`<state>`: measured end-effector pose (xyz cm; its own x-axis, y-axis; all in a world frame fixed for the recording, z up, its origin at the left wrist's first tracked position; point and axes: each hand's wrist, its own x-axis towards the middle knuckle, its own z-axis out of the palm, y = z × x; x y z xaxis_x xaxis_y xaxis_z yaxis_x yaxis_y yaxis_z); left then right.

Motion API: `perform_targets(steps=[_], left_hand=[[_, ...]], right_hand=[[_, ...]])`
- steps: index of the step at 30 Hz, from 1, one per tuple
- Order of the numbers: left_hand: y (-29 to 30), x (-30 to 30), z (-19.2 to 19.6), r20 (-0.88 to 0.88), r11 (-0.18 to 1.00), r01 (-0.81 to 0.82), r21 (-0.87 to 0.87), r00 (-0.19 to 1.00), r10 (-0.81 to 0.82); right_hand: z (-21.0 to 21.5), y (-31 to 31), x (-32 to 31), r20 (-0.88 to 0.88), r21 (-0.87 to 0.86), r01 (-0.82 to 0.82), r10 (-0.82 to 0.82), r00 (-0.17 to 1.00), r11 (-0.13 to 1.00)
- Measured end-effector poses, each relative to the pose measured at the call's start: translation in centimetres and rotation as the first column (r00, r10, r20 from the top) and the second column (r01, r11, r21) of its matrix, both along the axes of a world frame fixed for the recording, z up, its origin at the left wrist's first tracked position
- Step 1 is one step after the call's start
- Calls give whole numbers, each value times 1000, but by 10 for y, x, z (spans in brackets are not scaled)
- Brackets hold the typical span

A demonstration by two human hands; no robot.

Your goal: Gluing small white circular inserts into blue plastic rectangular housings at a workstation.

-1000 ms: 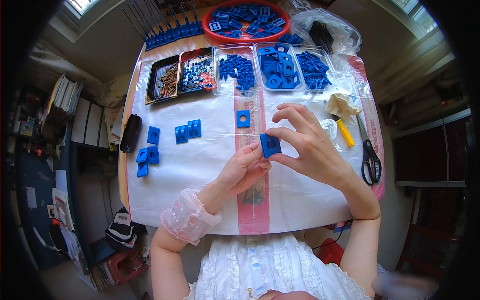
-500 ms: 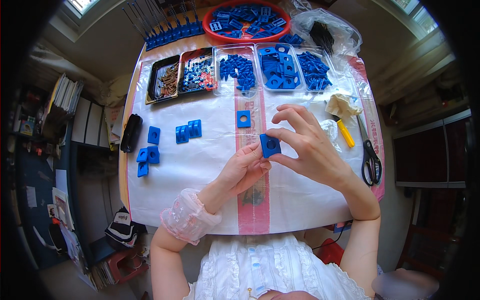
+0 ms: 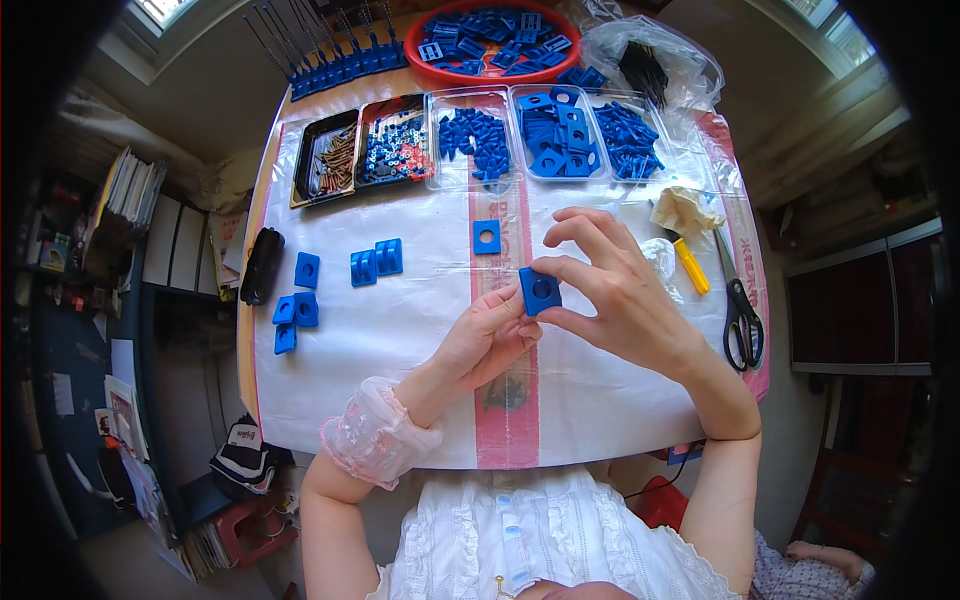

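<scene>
A blue square plate with a round hole (image 3: 541,291) is held up over the middle of the table between both my hands. My left hand (image 3: 487,340) pinches its left edge with the fingertips. Thumb and index finger of my right hand (image 3: 620,290) grip it from the right, the other fingers raised and bent. Just beyond lies another blue plate with a hole (image 3: 487,237). To the left rest two blue pieces with curved ridges (image 3: 376,262) and several loose blue square pieces (image 3: 307,270).
Along the back stand trays of brown screws (image 3: 338,160), small nuts (image 3: 397,145), and blue parts (image 3: 475,140). Behind them is a red basin (image 3: 412,50). Black scissors (image 3: 741,320) and a yellow-handled tool (image 3: 691,267) lie right; a black case (image 3: 263,265) lies left.
My hands and the blue plate keep the same position. At the lower right, a person's arm and patterned clothing now show where there was a blurred shape.
</scene>
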<state>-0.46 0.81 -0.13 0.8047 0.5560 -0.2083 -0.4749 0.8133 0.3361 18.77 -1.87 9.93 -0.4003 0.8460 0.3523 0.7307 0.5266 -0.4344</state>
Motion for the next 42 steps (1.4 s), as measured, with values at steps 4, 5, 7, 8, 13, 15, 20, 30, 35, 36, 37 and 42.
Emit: perform_targets(steps=[4, 5, 7, 8, 13, 15, 20, 30, 35, 36, 37, 42], left_hand=[[1, 0, 1, -8, 1000, 2, -2, 1000, -2], [1, 0, 2, -10, 1000, 1, -2, 1000, -1], [1, 0, 2, -10, 1000, -1, -4, 1000, 1], [1, 0, 2, -7, 1000, -2, -8, 1000, 2], [0, 0, 3, -18, 1000, -7, -30, 1000, 6], [1, 0, 2, -19, 1000, -5, -29, 1000, 5], [1, -1, 2, -2, 1000, 1, -14, 1000, -1], [0, -1, 2, -4, 1000, -1, 3, 1000, 1], [1, -1, 1, 16, 1000, 1, 0, 1000, -1], [1, -1, 1, 17, 1000, 1, -1, 1000, -1], [1, -1, 1, 15, 1000, 0, 2, 1000, 0], [1, -1, -1, 23, 1000, 5, 14, 1000, -5]], right_hand=[[0, 0, 0, 1, 1, 2, -2, 1000, 1000], [0, 0, 0, 0, 1, 3, -3, 1000, 1000], [0, 0, -1, 2, 5, 3, -3, 1000, 1000], [0, 0, -1, 3, 7, 3, -3, 1000, 1000], [-1, -1, 0, 5, 7, 3, -3, 1000, 1000], [-1, 0, 0, 4, 8, 2, -2, 1000, 1000], [-1, -1, -1, 3, 9, 5, -5, 1000, 1000], [-1, -1, -1, 4, 10, 3, -3, 1000, 1000], [-1, -1, -1, 7, 9, 3, -3, 1000, 1000], [-1, -1, -1, 8, 11, 3, -3, 1000, 1000], [-1, -1, -1, 8, 13, 4, -4, 1000, 1000], [-1, -1, -1, 2, 16, 2, -2, 1000, 1000]])
